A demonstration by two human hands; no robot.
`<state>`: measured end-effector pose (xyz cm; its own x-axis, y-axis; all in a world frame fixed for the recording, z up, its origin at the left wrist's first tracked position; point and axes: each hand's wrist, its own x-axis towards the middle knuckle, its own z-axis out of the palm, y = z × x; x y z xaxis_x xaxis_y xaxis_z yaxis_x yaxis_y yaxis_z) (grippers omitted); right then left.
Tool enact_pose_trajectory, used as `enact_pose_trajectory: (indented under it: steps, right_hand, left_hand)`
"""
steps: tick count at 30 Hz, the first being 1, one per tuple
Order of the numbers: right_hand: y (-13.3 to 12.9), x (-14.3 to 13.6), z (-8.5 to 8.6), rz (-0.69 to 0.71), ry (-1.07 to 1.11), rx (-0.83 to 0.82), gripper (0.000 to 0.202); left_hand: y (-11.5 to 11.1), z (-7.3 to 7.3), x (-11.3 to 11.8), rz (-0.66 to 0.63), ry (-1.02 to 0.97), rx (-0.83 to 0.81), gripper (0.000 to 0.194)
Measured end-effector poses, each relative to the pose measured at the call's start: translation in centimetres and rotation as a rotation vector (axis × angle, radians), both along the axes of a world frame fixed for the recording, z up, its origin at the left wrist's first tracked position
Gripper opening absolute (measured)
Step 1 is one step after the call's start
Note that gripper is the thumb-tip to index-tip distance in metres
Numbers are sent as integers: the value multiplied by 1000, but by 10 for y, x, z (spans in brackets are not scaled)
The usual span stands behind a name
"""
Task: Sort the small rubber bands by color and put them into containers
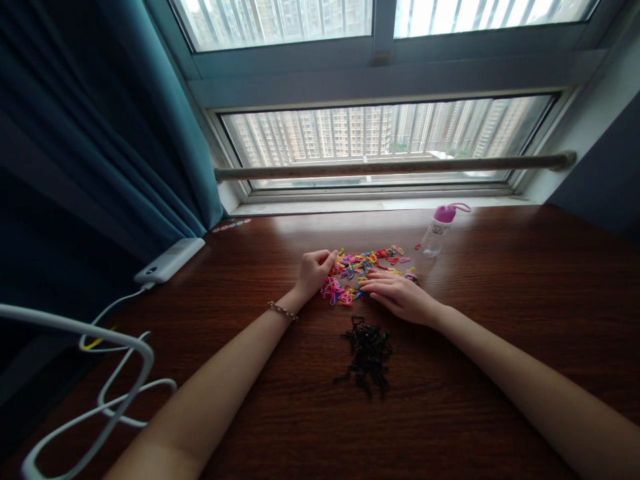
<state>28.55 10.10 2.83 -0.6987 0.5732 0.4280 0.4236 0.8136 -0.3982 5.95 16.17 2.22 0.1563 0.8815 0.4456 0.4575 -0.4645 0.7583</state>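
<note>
Left hand [314, 273] curled, contents unclear. Right hand [401, 295] flat-open at coloured bands [354, 264]; nearward drag could mix in black pile [370, 353] nearside.

Bottle [437, 238]: small dark print, unreadable | legible text: none
</note>
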Motion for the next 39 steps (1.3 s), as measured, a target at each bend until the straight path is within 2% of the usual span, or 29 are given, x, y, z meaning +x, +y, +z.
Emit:
enact_pose_trajectory:
  steps: [3, 7, 11, 15, 20, 25, 31, 34, 39]
  right_hand:
    - [2, 1, -2, -124, 76, 5, 30]
    - [25, 19, -15, -473, 181, 57, 32]
    - [49, 35, -33, -595, -1, 64, 33]
    - [56, 38, -41, -581, -42, 44, 34]
    - [53, 40, -32, -558, 246, -12, 36]
    - [41, 41, -16, -617, 555, -244, 28]
    - [33, 34, -8, -537, 866, -566, 26]
    - [34, 33, -8, -542, 905, -571, 28]
    - [37, 36, -10, -588, 823, -472, 25]
  left_hand:
    - [-3, -1, 3, -16, 92, 23, 43]
    - [-6, -1, 4, -13, 152, 58, 42]
    - [-6, -2, 5, 1, 152, 68, 42]
    - [-5, -2, 6, 18, 156, 80, 43]
    - [-7, -1, 5, 22, 160, 85, 43]
    - [-7, 0, 6, 31, 159, 80, 43]
    - [-7, 0, 6, 36, 173, 82, 42]
    - [-7, -1, 6, 36, 175, 80, 42]
    - [-7, -1, 6, 39, 177, 87, 43]
